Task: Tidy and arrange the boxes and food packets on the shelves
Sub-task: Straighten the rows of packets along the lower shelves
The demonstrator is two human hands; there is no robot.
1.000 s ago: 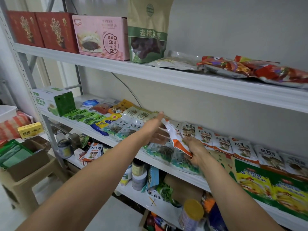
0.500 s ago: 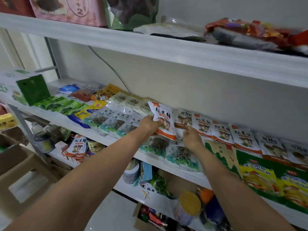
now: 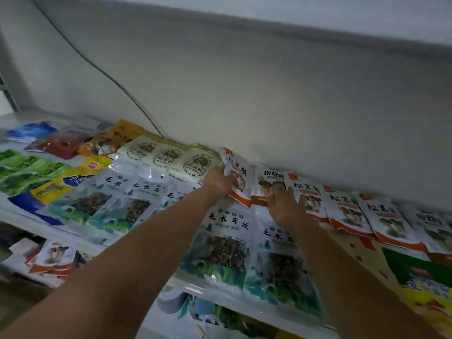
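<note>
My left hand (image 3: 218,180) grips a white and orange mushroom packet (image 3: 238,174) by its left edge, tilted up at the back of the middle shelf (image 3: 210,293). Just right of it, my right hand (image 3: 285,204) lies flat with fingers spread on the row of matching mushroom packets (image 3: 342,211) that runs off to the right along the wall. In front of both hands lie clear packets of black fungus strips (image 3: 225,243). Cream packets (image 3: 168,159) lie left of the held packet.
Green, yellow, blue and red packets (image 3: 36,172) cover the shelf's left part. A large green and yellow bag (image 3: 420,282) lies at the right front. A dark cable (image 3: 107,74) runs down the wall. A lower shelf holds another mushroom packet (image 3: 52,256) and jars.
The view has moved closer and lower toward the middle shelf. My left hand has carried the packet to the back, at the left end of the mushroom row; my right hand now presses on that row.
</note>
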